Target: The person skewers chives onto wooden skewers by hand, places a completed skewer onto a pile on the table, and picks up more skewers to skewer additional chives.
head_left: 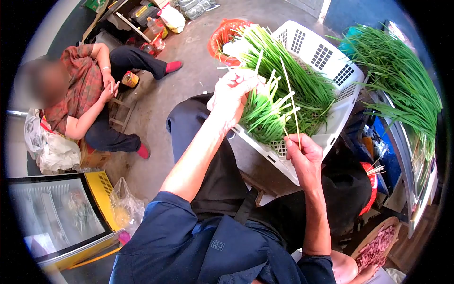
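Navy cotton-look shirt (189,246) up close, my right hand (305,155) is pinching two thin wooden sticks (297,124), left hand (234,94) gripping green pale-ended stalks (260,116) over the white plastic basket (340,116). Keep sticks parallel, imo.

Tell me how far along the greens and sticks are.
Early, I'd judge: one small bunch looks gathered, but no finished piece can be made out. In hand: the left hand pinches stems at that bunch; the right hand holds thin sticks. Apparently left: greens in the crate, the pile beyond it, and spare sticks.
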### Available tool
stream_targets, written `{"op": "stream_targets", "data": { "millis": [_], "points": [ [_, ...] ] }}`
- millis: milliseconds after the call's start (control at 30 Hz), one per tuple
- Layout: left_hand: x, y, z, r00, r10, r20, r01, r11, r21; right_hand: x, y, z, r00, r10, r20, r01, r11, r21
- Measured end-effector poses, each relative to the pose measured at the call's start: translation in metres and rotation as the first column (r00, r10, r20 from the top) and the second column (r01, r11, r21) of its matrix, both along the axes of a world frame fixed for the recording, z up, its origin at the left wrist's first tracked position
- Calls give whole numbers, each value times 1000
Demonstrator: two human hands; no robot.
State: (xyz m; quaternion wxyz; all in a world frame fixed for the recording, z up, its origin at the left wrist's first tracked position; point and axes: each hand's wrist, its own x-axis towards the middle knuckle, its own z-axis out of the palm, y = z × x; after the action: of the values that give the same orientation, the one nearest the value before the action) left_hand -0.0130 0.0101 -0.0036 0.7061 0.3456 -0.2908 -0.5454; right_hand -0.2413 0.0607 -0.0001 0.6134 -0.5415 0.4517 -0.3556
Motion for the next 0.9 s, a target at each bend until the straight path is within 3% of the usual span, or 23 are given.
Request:
{"op": "stream_targets", "data": {
  "millis": [300, 700, 767, 900],
  "points": [
    [-1, 1, 1, 999, 33, -35, -34, 999, -19, 0, 0, 2, 1000, 5, -13, -5, 999, 38],
    [0, 5, -7, 996, 1, 94, 1, 1000, -28, -2, 1, 1, 1000, -7, 10, 7, 999, 42],
    [-1, 6, -2, 998, -28, -50, 27, 999, -17, -2, 1, -2, 1000, -7, 1, 7, 999, 36],
    [-1, 6, -2, 999, -12, -29, 12, 1000, -13, -2, 0, -2, 1000, 0, -8, 1, 1000, 26]
  ]
}}
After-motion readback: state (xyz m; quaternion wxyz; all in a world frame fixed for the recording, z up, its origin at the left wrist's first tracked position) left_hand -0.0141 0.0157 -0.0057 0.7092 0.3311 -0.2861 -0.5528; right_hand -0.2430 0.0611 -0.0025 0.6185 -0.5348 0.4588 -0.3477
